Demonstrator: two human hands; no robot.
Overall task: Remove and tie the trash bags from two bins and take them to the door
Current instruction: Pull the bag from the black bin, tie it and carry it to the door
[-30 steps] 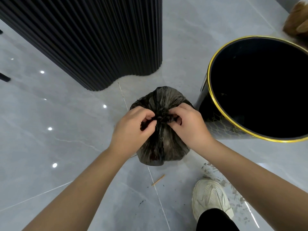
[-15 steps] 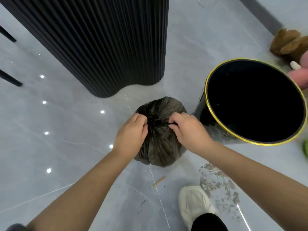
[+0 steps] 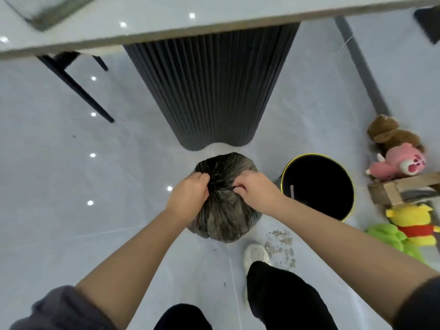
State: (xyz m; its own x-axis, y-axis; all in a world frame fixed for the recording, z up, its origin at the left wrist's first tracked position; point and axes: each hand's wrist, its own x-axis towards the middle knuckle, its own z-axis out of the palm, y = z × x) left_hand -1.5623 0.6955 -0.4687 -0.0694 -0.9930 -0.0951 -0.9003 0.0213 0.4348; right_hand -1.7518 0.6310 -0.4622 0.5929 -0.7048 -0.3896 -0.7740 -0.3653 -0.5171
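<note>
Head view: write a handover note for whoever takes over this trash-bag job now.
Left hand: fingers pinch the gathered neck of the black trash bag.
Right hand: pinches the neck from the other side.
Bag is out of the gold-rimmed bin beside it; bin looks empty.
Done: this bag removed, neck gathered; whether the knot is finished, cannot tell.
Left: finish the tie, see to the other bin (not in view), carry both bags to the door.

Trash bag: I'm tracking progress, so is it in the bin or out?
Out: the trash bag is beside the bin, not inside its rim.
</note>
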